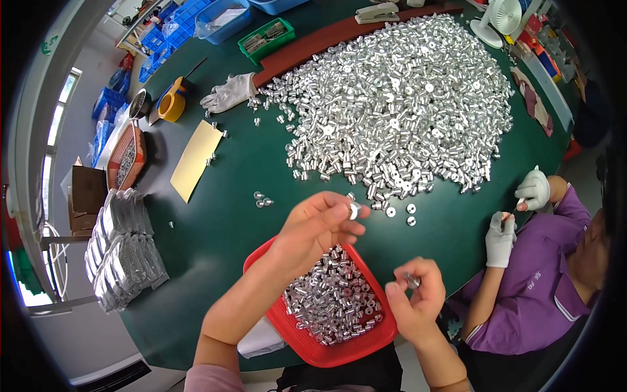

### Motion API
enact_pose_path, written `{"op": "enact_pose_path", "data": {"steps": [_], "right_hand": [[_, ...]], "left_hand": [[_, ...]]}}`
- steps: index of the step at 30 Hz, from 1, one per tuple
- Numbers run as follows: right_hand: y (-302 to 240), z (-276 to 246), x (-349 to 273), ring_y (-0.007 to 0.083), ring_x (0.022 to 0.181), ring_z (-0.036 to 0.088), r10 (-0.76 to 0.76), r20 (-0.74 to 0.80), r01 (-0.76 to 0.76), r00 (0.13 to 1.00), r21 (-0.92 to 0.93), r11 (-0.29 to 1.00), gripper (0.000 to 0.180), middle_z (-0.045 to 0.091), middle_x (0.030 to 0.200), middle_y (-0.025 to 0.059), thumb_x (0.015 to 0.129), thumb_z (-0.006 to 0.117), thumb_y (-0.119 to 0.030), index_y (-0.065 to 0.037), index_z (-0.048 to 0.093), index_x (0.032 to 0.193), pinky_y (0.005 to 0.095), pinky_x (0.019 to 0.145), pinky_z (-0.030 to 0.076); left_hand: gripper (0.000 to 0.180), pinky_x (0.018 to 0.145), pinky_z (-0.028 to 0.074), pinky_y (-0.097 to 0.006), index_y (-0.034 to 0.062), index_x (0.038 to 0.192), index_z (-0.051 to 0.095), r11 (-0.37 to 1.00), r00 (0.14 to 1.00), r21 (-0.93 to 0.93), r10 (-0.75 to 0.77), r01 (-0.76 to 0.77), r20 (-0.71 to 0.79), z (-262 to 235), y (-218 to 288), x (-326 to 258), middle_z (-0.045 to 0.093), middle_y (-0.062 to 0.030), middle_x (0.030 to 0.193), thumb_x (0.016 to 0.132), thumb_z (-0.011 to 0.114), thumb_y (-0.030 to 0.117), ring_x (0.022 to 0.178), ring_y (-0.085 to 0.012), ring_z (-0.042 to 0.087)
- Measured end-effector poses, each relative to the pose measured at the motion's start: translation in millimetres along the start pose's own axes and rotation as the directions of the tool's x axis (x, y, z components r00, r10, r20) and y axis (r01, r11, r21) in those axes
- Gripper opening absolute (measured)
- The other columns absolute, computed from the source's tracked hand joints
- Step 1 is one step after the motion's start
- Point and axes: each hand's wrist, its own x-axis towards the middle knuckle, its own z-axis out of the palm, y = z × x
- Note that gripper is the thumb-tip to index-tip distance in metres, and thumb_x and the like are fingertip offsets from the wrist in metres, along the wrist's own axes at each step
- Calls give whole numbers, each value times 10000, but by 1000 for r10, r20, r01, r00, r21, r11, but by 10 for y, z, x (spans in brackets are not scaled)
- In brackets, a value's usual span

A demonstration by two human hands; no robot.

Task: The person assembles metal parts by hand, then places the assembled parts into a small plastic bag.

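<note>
Here my left hand [318, 225] pinches a small metal bushing [353, 210] at its fingertips, my right hand [418, 297] grips another bushing [412, 281], both above the red basket [307, 343].

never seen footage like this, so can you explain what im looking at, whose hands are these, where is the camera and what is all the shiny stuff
One picture, from a fisheye camera worn on a person's head, looking down; that is why edges curve. The two bare hands rising from below are the wearer's. The left hand pinches a small silver metal part; the right hand holds another small part. Below them a red basket holds such parts. A big heap of parts lies on the green table. At right, a co-worker's gloved hands work too.
</note>
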Motion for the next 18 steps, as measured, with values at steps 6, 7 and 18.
{"op": "enact_pose_path", "data": {"steps": [6, 7, 18], "right_hand": [[-251, 321, 335, 16, 505, 427, -90, -24, 89, 996, -65, 994, 251, 521, 655, 12, 661, 638, 26, 9, 523, 884, 140, 416, 314], [-248, 327, 317, 16, 505, 427, -90, -24, 88, 996, -72, 994, 251, 521, 655, 12, 661, 638, 26, 9, 523, 884, 140, 416, 314], [-177, 445, 125, -7, 495, 380, 33, -21, -31, 999, 104, 994, 240, 478, 564, -41, 638, 664, 22, -8, 562, 853, 137, 448, 315]], "left_hand": [[81, 721, 449, -271, 50, 889, 504, 984, 990, -169, 73, -52, 118, 167, -224, -307, 553, -81, 946, 840, 481, 111, 875, -148, 537], [81, 721, 449, -271, 50, 889, 504, 983, 990, -175, 73, -51, 122, 154, -240, -329, 553, -81, 946, 840, 481, 111, 875, -148, 537], [136, 748, 436, -293, 49, 899, 472, 962, 993, -270, -15, 46, 118, 109, -301, -506, 541, -87, 917, 869, 421, 172, 881, -172, 538]]}}
